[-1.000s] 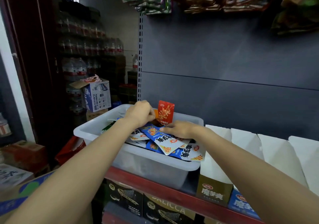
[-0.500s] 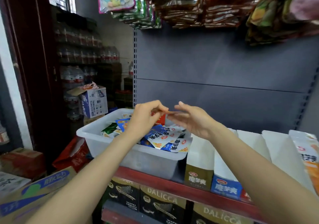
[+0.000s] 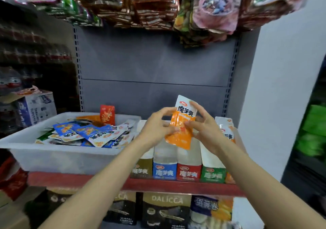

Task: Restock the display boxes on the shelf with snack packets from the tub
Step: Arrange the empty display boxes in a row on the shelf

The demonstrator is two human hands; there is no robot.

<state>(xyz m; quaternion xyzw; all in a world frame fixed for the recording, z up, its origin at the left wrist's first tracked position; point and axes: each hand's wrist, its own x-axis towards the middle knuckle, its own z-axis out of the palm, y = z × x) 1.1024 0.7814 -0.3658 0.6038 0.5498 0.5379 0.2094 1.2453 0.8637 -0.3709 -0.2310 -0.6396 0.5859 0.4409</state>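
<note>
An orange and white snack packet (image 3: 181,124) is held upright between both hands above the display boxes. My left hand (image 3: 155,128) pinches its left edge, and my right hand (image 3: 202,128) grips its right side. The white plastic tub (image 3: 58,156) stands on the shelf at the left, holding several blue, orange and red packets (image 3: 91,131). To its right a row of display boxes (image 3: 178,168) with olive, blue, red and green fronts stands on the red-edged shelf (image 3: 158,186). The rightmost box holds orange packets (image 3: 227,131).
Bags of snacks (image 3: 158,5) hang from above, close over the shelf's grey back panel. Dark DALICCA boxes (image 3: 165,209) fill the shelf below. A white carton (image 3: 37,107) and stacked water bottles stand at the left. A white wall rises on the right.
The view has swung right from the tub to the display boxes. Both hands rose out of the tub and moved right, now holding an orange packet between them.
</note>
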